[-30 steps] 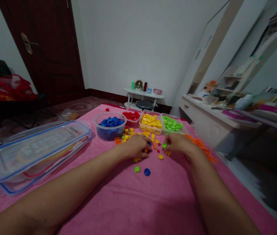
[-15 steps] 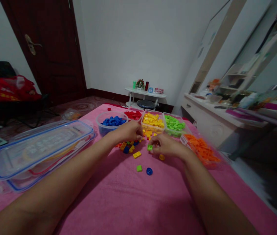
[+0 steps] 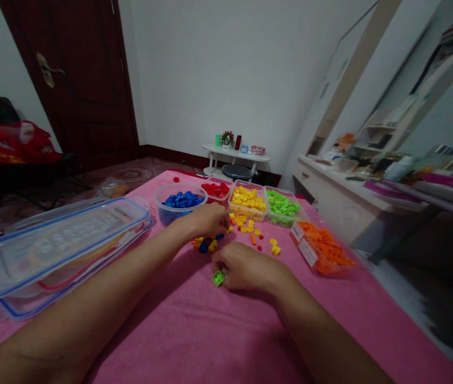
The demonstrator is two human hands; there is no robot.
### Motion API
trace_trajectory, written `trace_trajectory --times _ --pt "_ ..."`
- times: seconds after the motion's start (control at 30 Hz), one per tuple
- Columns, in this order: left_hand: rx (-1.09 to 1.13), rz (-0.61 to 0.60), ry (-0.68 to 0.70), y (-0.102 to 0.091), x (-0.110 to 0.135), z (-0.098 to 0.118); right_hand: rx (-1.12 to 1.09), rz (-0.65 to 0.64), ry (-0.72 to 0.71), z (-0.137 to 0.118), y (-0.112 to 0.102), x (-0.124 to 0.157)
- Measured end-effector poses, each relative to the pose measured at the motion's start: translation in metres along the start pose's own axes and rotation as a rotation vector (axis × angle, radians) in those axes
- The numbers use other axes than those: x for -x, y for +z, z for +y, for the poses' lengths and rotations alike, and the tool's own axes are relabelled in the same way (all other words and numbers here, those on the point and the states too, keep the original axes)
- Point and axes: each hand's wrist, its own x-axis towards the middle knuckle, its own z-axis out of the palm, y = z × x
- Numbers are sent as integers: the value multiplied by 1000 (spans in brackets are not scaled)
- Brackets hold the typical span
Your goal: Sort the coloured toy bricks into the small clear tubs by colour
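far left, red bag (image 3: 21, 144). next, stacked clear lids (image 3: 62, 242) with blue edging, on pink cloth (image 3: 170, 330). then round tub (image 3: 169, 216) of blue blocks, partly behind left forearm. right of it, mixed pile (image 3: 206, 245) of yellow, blue and orange pieces, lying just below left hand (image 3: 210, 220); those fingers curl down narrow at the pile's edge, a dark blue bit near the tips, can't tell if anything is gripped. behind that hand, red-block box (image 3: 220, 199). nearer the camera, green block (image 3: 218, 278), tilted, pinched at its right edge by right hand (image 3: 244, 266), fingers bent in close, low over the cloth. beyond that hand, loose yellow pieces (image 3: 244, 229) plus small red bits, in front of yellow-block box (image 3: 246, 214). then green-block box (image 3: 284, 220), touching or just beside it. rightmost on cloth, orange-block box (image 3: 310, 253), white labels on side.
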Motion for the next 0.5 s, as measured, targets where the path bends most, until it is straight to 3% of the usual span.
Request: trace_trajectory --times 0.13,0.3,0.4,0.5 --pt "-2 112 -53 -10 0 -1 -159 59 141 27 -25 6" --pt "49 255 -168 -25 1 -3 -369 440 505 99 -73 6" --pt "83 317 -173 -26 0 -9 -237 638 767 145 -98 2" --pt "124 348 -164 -27 0 -14 -165 706 831 174 -111 -6"
